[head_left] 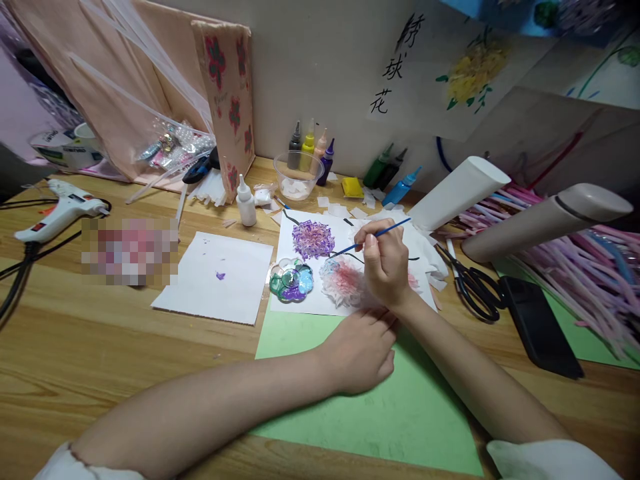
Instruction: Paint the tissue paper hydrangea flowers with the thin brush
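Note:
My right hand (387,260) is closed round a thin blue paintbrush (383,231). The brush slants down to the left, its tip at the upper edge of a pink, white and pale blue ruffled flower (343,283) on a white sheet (295,305). My left hand (360,350) lies palm down over the sheet's lower edge and the green paper (320,420), partly under my right wrist. It holds nothing I can see, and some fingertips are hidden. Above the pink flower sits a purple ruffled flower (313,240). A flower-shaped palette (291,280) with green, purple and blue paint overlaps the sheet's left side.
Left are a paint-marked white sheet (215,280), a blurred-out patch and a glue gun (65,210). Behind stand a white bottle (246,202), a clear bowl (299,175) and several paint bottles (307,150). Black scissors (477,290) and a phone (540,327) lie right.

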{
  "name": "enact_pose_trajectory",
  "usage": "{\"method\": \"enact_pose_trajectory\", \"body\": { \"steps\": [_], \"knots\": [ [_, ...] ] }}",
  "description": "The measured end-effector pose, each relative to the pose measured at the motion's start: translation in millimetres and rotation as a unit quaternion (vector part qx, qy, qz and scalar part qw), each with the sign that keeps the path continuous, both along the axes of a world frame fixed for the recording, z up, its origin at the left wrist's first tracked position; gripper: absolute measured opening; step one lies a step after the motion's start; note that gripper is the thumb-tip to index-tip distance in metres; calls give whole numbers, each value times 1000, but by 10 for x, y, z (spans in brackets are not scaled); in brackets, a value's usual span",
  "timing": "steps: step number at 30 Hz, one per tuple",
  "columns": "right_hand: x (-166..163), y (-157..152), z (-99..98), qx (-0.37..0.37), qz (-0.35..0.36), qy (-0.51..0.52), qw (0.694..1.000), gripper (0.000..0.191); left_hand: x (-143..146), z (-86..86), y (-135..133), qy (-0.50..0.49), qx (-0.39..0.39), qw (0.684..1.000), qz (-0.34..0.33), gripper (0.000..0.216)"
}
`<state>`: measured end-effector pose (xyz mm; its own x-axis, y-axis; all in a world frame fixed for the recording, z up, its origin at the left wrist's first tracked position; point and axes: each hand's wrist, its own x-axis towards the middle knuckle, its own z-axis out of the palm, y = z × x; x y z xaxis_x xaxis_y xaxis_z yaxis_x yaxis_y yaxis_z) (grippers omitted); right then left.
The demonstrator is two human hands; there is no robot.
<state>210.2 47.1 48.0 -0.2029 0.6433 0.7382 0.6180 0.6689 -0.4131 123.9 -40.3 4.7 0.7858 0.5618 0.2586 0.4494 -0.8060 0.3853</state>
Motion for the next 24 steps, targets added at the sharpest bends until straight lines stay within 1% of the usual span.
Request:
{"method": "enact_pose_trajectory", "body": {
  "steps": [6,12,15,18,24],
  "knots": [
    [11,-2,21,-23,10,38,999,21,-2,-4,11,-8,11,1000,-2,33],
    [14,15,1,-25,-2,12,1000,22,1,-3,-3,-7,6,1000,0,35],
    [27,32,-11,-37,-7,44,998,25,2,-10,-5,-11,5,1000,-1,37],
    [25,29,-21,-59,9,75,995,27,5,-18,2,-8,9,1000,-4,37],
    [-17,-13,-17,-78,24,41,996,26,11,-17,5,-4,19,1000,-3,32]
  ]
}}
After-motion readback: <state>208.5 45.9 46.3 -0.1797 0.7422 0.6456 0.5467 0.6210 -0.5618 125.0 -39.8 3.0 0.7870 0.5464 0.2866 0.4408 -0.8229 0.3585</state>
